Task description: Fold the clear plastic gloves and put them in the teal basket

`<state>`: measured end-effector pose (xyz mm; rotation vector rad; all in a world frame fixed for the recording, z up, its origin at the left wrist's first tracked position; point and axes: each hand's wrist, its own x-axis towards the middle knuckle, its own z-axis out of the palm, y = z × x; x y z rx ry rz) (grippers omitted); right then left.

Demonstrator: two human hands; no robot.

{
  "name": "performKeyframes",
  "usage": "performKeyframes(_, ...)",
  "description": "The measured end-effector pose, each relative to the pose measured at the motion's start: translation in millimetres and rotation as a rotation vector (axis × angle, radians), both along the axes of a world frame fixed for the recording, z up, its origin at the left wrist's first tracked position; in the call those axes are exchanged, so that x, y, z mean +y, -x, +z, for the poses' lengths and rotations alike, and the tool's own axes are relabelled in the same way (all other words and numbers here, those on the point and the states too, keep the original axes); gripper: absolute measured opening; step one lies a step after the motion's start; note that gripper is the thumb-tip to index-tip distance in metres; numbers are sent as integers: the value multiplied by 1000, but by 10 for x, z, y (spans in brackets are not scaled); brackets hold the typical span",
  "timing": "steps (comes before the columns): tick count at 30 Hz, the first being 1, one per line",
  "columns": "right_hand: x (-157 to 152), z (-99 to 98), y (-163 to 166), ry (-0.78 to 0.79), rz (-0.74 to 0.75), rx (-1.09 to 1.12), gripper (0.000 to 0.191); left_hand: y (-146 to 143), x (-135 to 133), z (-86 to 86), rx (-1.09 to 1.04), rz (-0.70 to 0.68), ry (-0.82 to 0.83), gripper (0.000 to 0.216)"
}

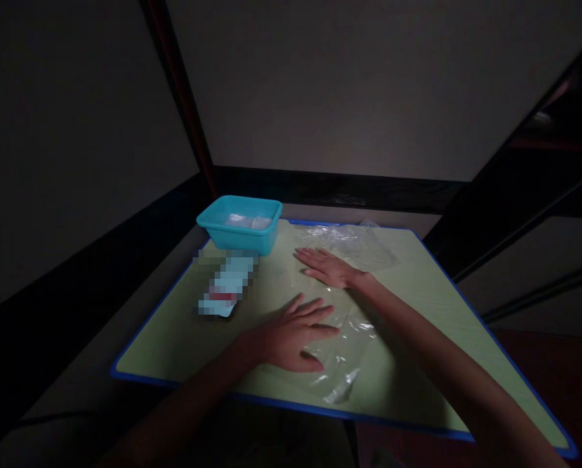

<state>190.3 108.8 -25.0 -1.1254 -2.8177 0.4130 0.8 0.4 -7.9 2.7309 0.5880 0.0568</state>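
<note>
A clear plastic bag lies on the pale green tabletop, wrinkled and shiny toward its near right side. My left hand rests palm down on it with the fingers spread. Farther back, my right hand is laid flat, fingers stretched to the left, at the far part of the plastic. Neither hand grips anything. Behind my right hand lies another stretch of clear plastic, crumpled along its far edge; I cannot tell whether it is a separate bag.
The table has a blue rim. A turquoise basin with clear or whitish plastic pieces inside stands at the back left corner. In front of it lies a phone-like object, blurred by pixelation. Pale walls with dark bands surround the table's far and left sides.
</note>
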Motion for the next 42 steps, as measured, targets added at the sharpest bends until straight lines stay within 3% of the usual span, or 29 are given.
performKeyframes(4,-203,90,-150,6,90,87,62,64,-8,80,-40,17,23,53)
performKeyframes(8,-416,78,-254,78,132,22,61,103,-80,103,-82,26,67,47)
performKeyframes(13,-671,22,-396,70,-10,-16,63,165,-186,125,-92,107,133,41)
performKeyframes(18,-1071,25,-498,44,-164,-16,69,309,-198,107,-59,192,64,35)
performKeyframes(22,-1304,132,-511,75,-197,-27,71,408,-157,130,-55,262,14,29)
performKeyframes(25,-1212,244,-474,73,-205,-59,71,367,-99,184,-70,275,-1,25)
performKeyframes(28,-925,269,-428,22,-176,-72,70,225,-16,219,-107,271,-40,28)
performKeyframes(33,-518,82,-422,-65,-164,-90,66,25,77,205,-102,306,-142,40)
performKeyframes(37,-454,-53,-454,-90,-157,-89,65,-99,118,171,-76,393,-144,49)
performKeyframes(42,-449,-138,-485,-110,-149,-74,56,-459,285,91,-25,442,-106,65)
